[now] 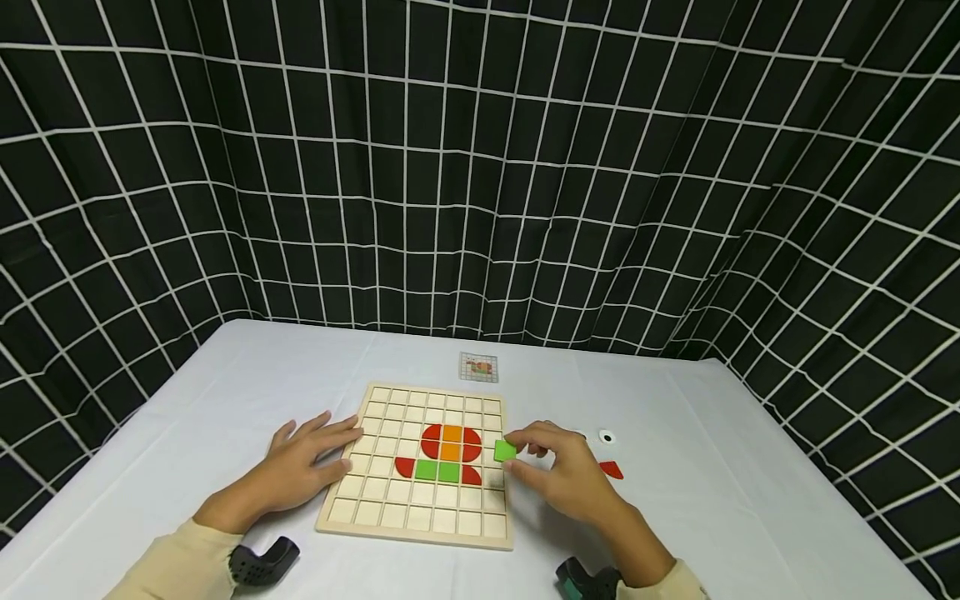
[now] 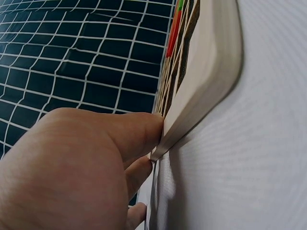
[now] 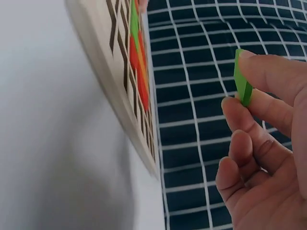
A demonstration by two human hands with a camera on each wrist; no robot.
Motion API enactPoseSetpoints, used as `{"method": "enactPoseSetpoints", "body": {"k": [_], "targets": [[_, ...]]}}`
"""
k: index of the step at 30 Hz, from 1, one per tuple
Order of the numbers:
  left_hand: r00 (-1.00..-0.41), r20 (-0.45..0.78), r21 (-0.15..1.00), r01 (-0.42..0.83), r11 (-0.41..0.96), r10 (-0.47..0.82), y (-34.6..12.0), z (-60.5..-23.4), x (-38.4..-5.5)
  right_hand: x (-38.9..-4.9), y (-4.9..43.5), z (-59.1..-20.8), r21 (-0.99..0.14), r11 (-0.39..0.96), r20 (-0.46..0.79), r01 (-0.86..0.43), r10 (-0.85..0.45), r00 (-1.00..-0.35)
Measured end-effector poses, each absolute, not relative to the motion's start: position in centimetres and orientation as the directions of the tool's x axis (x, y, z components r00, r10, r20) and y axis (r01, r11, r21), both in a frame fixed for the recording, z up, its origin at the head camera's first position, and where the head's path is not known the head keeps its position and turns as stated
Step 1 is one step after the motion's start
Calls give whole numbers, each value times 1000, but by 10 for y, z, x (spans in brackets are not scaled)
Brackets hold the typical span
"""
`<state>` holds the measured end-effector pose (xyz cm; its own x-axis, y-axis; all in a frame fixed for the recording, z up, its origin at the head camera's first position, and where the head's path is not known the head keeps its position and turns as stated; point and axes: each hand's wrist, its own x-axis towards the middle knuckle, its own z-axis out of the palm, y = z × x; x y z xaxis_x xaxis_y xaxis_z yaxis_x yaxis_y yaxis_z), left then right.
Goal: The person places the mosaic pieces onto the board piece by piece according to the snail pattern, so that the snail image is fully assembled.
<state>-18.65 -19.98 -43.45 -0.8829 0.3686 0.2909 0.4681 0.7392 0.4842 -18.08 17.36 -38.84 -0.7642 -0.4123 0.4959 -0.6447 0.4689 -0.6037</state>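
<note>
A wooden grid board (image 1: 367,508) lies on the table with several rounded red tiles (image 1: 471,475), two orange square tiles (image 1: 452,434) and two green square tiles (image 1: 426,470) set in its cells. My right hand (image 1: 562,471) pinches another green square tile (image 1: 505,451) between thumb and fingertips, over the board's right edge. In the right wrist view this green tile (image 3: 242,79) stands on edge in the pinch, other fingers loosely bent. My left hand (image 1: 300,467) rests against the board's left side, fingers extended, thumb (image 2: 139,132) touching the frame.
Behind the board lies a small card (image 1: 478,367) with a coloured grid picture. Right of my right hand are a round white eye piece (image 1: 607,437) and a red piece (image 1: 612,470), with another small piece partly hidden by the hand. Black curtains with white grid lines (image 1: 450,167) surround the white table (image 1: 750,500).
</note>
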Motion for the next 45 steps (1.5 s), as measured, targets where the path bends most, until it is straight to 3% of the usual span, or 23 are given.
{"method": "enactPoseSetpoints", "body": {"k": [20, 28, 45], "targets": [[-896, 264, 483, 443, 755, 357, -201, -436, -189, -204, 84, -400, -655, 399, 476, -642, -442, -760], [-900, 243, 493, 437, 753, 363, -201, -434, -189, -210, 65, -404, -658, 445, 450, -608, -415, -791], [-902, 245, 489, 432, 758, 356, -201, -434, -189, -212, 53, -423, -541, 612, 429, -576, -389, -816]]}}
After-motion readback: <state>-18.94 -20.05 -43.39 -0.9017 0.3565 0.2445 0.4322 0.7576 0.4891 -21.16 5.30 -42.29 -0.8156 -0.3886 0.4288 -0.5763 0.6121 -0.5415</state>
